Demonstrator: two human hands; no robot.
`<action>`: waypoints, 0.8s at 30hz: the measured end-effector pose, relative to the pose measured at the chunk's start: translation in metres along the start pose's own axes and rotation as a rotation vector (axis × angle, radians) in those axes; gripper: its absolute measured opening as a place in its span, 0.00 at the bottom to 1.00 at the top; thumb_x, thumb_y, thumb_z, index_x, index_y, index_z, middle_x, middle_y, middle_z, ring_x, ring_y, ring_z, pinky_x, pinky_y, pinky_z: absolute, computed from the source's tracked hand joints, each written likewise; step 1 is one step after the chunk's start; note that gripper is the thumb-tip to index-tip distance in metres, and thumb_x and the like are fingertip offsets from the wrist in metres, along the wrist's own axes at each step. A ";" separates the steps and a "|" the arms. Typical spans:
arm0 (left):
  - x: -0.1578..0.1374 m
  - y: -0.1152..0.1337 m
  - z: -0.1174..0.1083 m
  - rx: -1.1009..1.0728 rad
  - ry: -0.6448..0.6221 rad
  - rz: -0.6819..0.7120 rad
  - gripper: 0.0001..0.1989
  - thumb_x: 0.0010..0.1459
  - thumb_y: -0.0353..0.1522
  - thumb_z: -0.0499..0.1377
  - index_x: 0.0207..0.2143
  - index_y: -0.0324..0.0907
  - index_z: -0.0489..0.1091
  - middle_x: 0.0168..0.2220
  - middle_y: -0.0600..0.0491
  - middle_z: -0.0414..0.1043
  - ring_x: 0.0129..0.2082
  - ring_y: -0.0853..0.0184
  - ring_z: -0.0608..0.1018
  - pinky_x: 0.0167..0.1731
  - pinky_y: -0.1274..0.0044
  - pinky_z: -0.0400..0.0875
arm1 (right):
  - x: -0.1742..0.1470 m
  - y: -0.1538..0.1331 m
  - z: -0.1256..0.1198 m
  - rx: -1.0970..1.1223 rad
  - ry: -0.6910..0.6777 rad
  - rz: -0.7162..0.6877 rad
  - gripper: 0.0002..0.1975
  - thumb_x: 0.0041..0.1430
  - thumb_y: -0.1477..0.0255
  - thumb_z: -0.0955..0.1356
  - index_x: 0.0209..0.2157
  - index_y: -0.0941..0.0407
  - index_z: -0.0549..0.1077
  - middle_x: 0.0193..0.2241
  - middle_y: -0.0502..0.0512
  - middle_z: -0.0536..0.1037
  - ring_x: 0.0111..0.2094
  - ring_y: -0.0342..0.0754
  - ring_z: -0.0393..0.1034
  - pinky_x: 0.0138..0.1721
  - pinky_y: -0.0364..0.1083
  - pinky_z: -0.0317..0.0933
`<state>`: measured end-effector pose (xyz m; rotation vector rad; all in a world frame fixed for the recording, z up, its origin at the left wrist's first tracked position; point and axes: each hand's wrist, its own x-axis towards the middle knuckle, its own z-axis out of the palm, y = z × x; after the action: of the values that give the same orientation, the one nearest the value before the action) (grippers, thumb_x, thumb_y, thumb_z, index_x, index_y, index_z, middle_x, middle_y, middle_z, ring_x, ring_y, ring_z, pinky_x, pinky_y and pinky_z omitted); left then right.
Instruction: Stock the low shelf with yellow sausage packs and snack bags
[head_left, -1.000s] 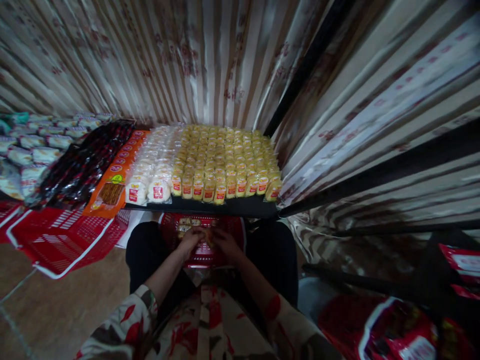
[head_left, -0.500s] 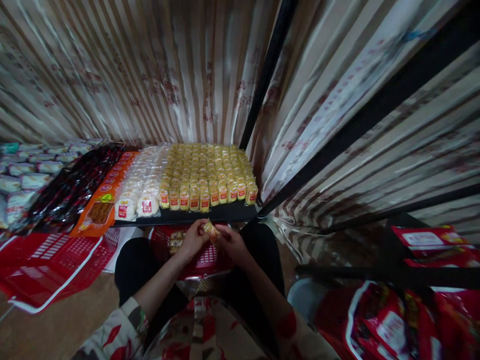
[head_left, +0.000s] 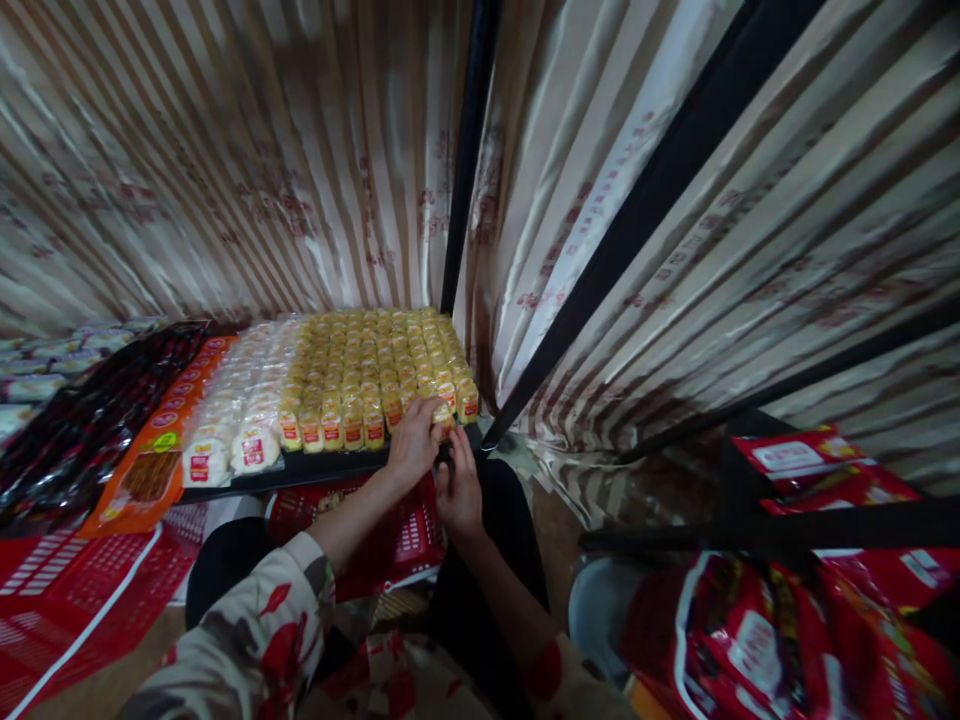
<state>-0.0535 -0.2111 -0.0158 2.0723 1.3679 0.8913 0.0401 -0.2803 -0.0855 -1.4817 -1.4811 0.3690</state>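
Closely together, the left hand point(head_left: 414, 440) and the right hand point(head_left: 460, 492) meet with fingertips at a small packet point(head_left: 445, 425), by the front right part of the yellow packets point(head_left: 356, 375) on a black shelf point(head_left: 322, 465). Whether each hand grips, I cannot tell. Below is a red basket point(head_left: 411, 518); leftward lie white packets point(head_left: 251, 400) and an orange bag point(head_left: 154, 455).

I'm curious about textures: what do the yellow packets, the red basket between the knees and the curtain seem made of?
Yellow packets: wrapped in what looks like clear, glossy plastic film, judging by its glints and crinkles. Red basket: probably hard, smooth plastic, from the even colour and regular holes. Curtain: likely cloth with a satiny sheen, given its soft folds; the fibre can't be told.
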 end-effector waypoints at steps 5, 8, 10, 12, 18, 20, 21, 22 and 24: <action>0.020 0.008 0.015 0.128 -0.040 0.001 0.19 0.56 0.24 0.51 0.51 0.41 0.63 0.47 0.47 0.67 0.44 0.65 0.72 0.47 0.72 0.67 | 0.009 0.009 0.005 0.104 0.014 0.176 0.27 0.65 0.65 0.51 0.62 0.61 0.51 0.63 0.63 0.51 0.63 0.51 0.46 0.60 0.56 0.49; 0.027 0.006 0.023 0.213 -0.052 0.058 0.18 0.57 0.24 0.51 0.51 0.39 0.64 0.47 0.46 0.67 0.46 0.63 0.70 0.48 0.71 0.66 | 0.018 0.012 0.006 0.147 0.044 0.242 0.28 0.66 0.63 0.50 0.63 0.61 0.50 0.63 0.62 0.51 0.64 0.50 0.44 0.62 0.55 0.45; 0.030 0.003 0.026 0.267 -0.039 0.123 0.17 0.57 0.24 0.50 0.50 0.39 0.64 0.46 0.46 0.68 0.48 0.63 0.69 0.49 0.70 0.65 | 0.023 0.014 0.008 0.158 0.038 0.247 0.28 0.66 0.62 0.50 0.63 0.62 0.48 0.64 0.61 0.49 0.64 0.49 0.42 0.63 0.55 0.43; 0.032 0.000 0.027 0.324 -0.019 0.187 0.17 0.58 0.24 0.50 0.49 0.40 0.65 0.45 0.47 0.69 0.48 0.62 0.68 0.49 0.70 0.65 | 0.027 0.017 0.009 0.156 0.028 0.250 0.29 0.66 0.62 0.50 0.63 0.61 0.47 0.64 0.61 0.48 0.65 0.49 0.41 0.63 0.55 0.41; 0.037 -0.006 0.028 0.505 0.023 0.224 0.16 0.59 0.26 0.49 0.49 0.40 0.65 0.44 0.48 0.69 0.46 0.60 0.67 0.44 0.71 0.67 | 0.035 0.023 0.011 0.090 0.042 0.229 0.28 0.65 0.63 0.50 0.63 0.60 0.49 0.64 0.60 0.49 0.65 0.50 0.39 0.63 0.57 0.40; 0.039 -0.008 0.029 0.519 0.027 0.224 0.16 0.59 0.27 0.50 0.50 0.41 0.64 0.45 0.48 0.68 0.46 0.60 0.67 0.44 0.72 0.67 | 0.036 0.026 0.012 0.068 0.034 0.221 0.28 0.65 0.63 0.49 0.63 0.60 0.49 0.64 0.60 0.48 0.65 0.50 0.37 0.63 0.57 0.39; 0.039 -0.009 0.031 0.519 0.028 0.226 0.16 0.59 0.27 0.49 0.50 0.41 0.63 0.45 0.48 0.68 0.47 0.60 0.67 0.45 0.72 0.67 | 0.036 0.027 0.013 0.059 0.030 0.219 0.28 0.65 0.63 0.49 0.63 0.60 0.48 0.64 0.59 0.48 0.65 0.50 0.36 0.63 0.57 0.38; 0.040 -0.010 0.032 0.516 0.029 0.229 0.16 0.60 0.27 0.49 0.51 0.41 0.63 0.46 0.48 0.67 0.47 0.60 0.67 0.45 0.72 0.66 | 0.037 0.028 0.014 0.052 0.026 0.217 0.28 0.65 0.63 0.49 0.63 0.60 0.48 0.64 0.59 0.47 0.65 0.50 0.35 0.63 0.57 0.37; 0.039 -0.011 0.035 0.497 0.028 0.228 0.16 0.60 0.27 0.49 0.51 0.41 0.62 0.47 0.47 0.65 0.48 0.61 0.66 0.45 0.72 0.66 | 0.036 0.032 0.016 0.038 0.015 0.213 0.28 0.65 0.63 0.49 0.63 0.60 0.48 0.65 0.59 0.46 0.66 0.50 0.34 0.63 0.58 0.37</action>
<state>-0.0229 -0.1724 -0.0376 2.6406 1.5032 0.7194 0.0541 -0.2345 -0.1029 -1.6124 -1.3007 0.5096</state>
